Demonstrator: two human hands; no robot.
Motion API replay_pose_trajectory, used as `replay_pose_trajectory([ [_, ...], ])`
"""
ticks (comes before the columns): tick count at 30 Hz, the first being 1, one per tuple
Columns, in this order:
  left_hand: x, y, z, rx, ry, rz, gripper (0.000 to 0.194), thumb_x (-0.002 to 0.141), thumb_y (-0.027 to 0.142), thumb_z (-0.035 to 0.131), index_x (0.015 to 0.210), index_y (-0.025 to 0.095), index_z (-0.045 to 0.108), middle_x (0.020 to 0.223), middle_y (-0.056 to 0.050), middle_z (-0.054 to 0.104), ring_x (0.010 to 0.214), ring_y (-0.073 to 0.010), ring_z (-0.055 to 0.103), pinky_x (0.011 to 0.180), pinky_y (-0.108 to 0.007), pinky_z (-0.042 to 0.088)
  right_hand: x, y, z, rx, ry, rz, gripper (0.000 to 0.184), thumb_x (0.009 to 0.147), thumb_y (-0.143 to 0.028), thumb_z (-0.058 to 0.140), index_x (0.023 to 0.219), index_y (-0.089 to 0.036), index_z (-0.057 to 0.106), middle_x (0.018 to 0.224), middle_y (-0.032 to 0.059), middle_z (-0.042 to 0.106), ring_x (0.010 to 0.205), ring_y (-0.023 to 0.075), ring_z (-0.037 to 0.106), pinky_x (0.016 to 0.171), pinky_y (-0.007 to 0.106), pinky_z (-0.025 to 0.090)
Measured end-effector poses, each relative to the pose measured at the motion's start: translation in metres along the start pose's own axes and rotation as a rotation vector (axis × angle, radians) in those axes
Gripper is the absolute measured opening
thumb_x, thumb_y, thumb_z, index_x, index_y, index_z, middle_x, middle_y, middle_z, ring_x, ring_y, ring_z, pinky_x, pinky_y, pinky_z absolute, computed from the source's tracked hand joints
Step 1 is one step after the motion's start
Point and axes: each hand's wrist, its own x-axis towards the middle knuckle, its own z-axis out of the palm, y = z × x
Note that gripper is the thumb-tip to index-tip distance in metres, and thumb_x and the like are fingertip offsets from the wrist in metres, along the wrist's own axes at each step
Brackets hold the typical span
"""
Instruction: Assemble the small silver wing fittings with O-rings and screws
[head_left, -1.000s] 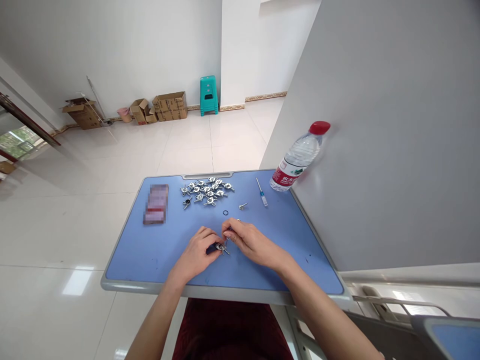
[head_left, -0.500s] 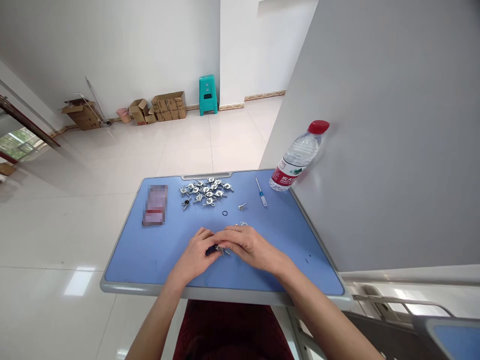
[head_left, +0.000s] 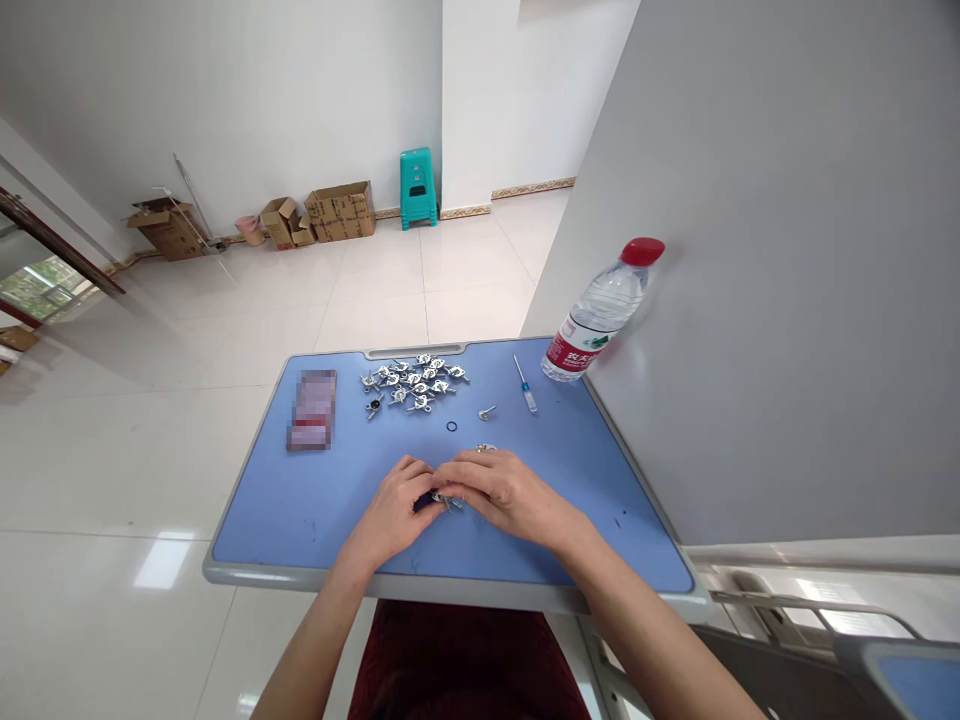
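Note:
My left hand (head_left: pixel 394 510) and my right hand (head_left: pixel 504 492) meet at the middle of a blue table (head_left: pixel 300 500). Both pinch a small metal part (head_left: pixel 441 499) that lies between their fingertips; most of it is hidden by the fingers. A pile of several similar small metal parts (head_left: pixel 415 380) lies at the far edge of the table. A loose black ring (head_left: pixel 451 426), a small metal piece (head_left: pixel 487 411) and another small piece (head_left: pixel 486 447) lie just beyond my right hand.
A small blue-handled screwdriver (head_left: pixel 526 384) lies at the far right. A water bottle with a red cap (head_left: pixel 604 310) leans against a grey panel (head_left: pixel 787 270) on the right. A flat blurred pack (head_left: pixel 311 409) lies far left. Boxes and a teal stool (head_left: pixel 418 188) stand by the far wall.
My right hand has dropped from a raised pinch to lie over the part, its fingers folding against my left fingertips. My left hand has stayed in place.

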Motion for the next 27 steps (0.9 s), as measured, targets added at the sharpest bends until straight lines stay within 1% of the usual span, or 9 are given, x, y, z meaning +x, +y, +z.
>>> replay_pose_trajectory([
  [3, 0.0, -0.001, 0.001, -0.001, 0.013, 0.005, 0.01, 0.089, 0.016, 0.057, 0.091, 0.021, 0.065, 0.085, -0.001, 0.06, 0.086, -0.0191, 0.049, 0.078, -0.033, 0.047, 0.0, -0.003, -0.002, -0.034, -0.019, 0.006, 0.03, 0.103, -0.029, 0.034, 0.11, -0.018, 0.061, 0.081, 0.0046, 0.064, 0.068, 0.0152, 0.058, 0.061, 0.026, 0.043],
  [7, -0.001, -0.004, 0.003, -0.004, 0.024, -0.004, 0.008, 0.089, 0.017, 0.058, 0.087, 0.021, 0.064, 0.083, -0.001, 0.06, 0.086, -0.019, 0.049, 0.077, -0.033, 0.048, 0.001, -0.004, -0.003, 0.071, 0.002, -0.019, 0.032, 0.103, -0.024, 0.032, 0.12, -0.019, 0.058, 0.089, 0.0059, 0.066, 0.075, 0.0152, 0.061, 0.065, 0.026, 0.046],
  [9, -0.001, -0.004, 0.003, 0.002, 0.027, -0.01, 0.008, 0.088, 0.015, 0.059, 0.088, 0.021, 0.064, 0.082, 0.0, 0.06, 0.087, -0.0188, 0.05, 0.077, -0.032, 0.048, 0.001, -0.003, 0.001, 0.084, 0.043, -0.039, 0.03, 0.103, -0.024, 0.034, 0.117, -0.021, 0.06, 0.085, 0.0043, 0.067, 0.073, 0.0141, 0.061, 0.065, 0.025, 0.047],
  [13, -0.001, -0.005, 0.004, 0.023, 0.019, -0.004, 0.011, 0.087, 0.014, 0.06, 0.091, 0.023, 0.065, 0.087, 0.0, 0.062, 0.088, -0.0193, 0.051, 0.079, -0.033, 0.048, 0.0, 0.0, 0.008, -0.036, 0.125, -0.044, 0.027, 0.102, -0.027, 0.039, 0.109, -0.02, 0.065, 0.078, 0.0037, 0.067, 0.066, 0.0134, 0.061, 0.06, 0.024, 0.046],
  [15, -0.001, -0.005, 0.005, 0.021, 0.024, 0.01, 0.01, 0.086, 0.014, 0.061, 0.091, 0.022, 0.065, 0.091, -0.001, 0.063, 0.089, -0.0196, 0.051, 0.081, -0.034, 0.048, 0.0, 0.0, 0.006, -0.03, 0.106, -0.03, 0.027, 0.101, -0.027, 0.04, 0.114, -0.019, 0.062, 0.084, 0.0055, 0.068, 0.069, 0.0145, 0.062, 0.061, 0.025, 0.048],
  [18, -0.002, -0.006, 0.005, 0.005, 0.034, 0.032, 0.012, 0.086, 0.013, 0.062, 0.093, 0.022, 0.065, 0.098, -0.001, 0.065, 0.093, -0.02, 0.052, 0.084, -0.035, 0.047, 0.0, -0.001, -0.002, 0.089, -0.009, 0.018, 0.032, 0.102, -0.023, 0.034, 0.127, -0.02, 0.054, 0.104, 0.0088, 0.068, 0.085, 0.0166, 0.064, 0.069, 0.027, 0.051],
  [20, -0.002, -0.006, 0.004, 0.007, 0.031, 0.031, 0.014, 0.087, 0.013, 0.061, 0.096, 0.022, 0.065, 0.098, -0.002, 0.065, 0.092, -0.0202, 0.052, 0.084, -0.036, 0.048, 0.0, -0.001, -0.004, 0.126, -0.018, 0.013, 0.032, 0.102, -0.022, 0.033, 0.126, -0.021, 0.055, 0.099, 0.0073, 0.069, 0.085, 0.0166, 0.064, 0.071, 0.028, 0.05],
  [24, -0.002, -0.005, 0.003, 0.023, 0.022, 0.001, 0.012, 0.088, 0.015, 0.06, 0.096, 0.023, 0.066, 0.092, -0.001, 0.064, 0.089, -0.0199, 0.051, 0.082, -0.036, 0.048, 0.0, 0.0, 0.0, 0.066, 0.071, 0.021, 0.026, 0.102, -0.026, 0.039, 0.111, -0.019, 0.062, 0.082, 0.004, 0.068, 0.069, 0.0146, 0.061, 0.066, 0.027, 0.048],
  [27, -0.002, -0.003, 0.003, 0.009, 0.018, 0.007, 0.012, 0.087, 0.014, 0.061, 0.094, 0.023, 0.066, 0.097, -0.001, 0.065, 0.091, -0.0194, 0.051, 0.085, -0.036, 0.047, 0.001, -0.002, -0.001, 0.044, 0.028, 0.05, 0.027, 0.102, -0.026, 0.037, 0.114, -0.019, 0.061, 0.086, 0.0054, 0.068, 0.071, 0.0157, 0.061, 0.067, 0.028, 0.048],
])
